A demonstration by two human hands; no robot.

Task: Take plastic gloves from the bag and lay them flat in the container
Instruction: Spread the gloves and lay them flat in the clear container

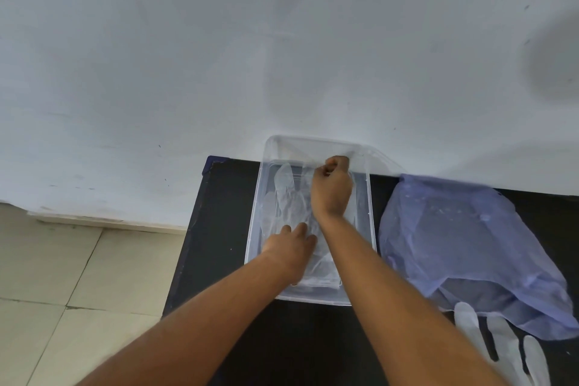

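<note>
Fingers [329, 166] of one hand pinch a glove [286, 194], the other's [300, 230] flat, in one container [371, 213].

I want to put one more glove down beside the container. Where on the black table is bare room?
Bare black table lies left of the container, up to the table's left edge, and in front of it between the forearms. The right side is crowded: the blue bag and loose gloves.

Plain indoor room, type not determinable: black table [225, 229] set against bare white wall [219, 56], beige tiled floor [62, 276] seen at left.
</note>
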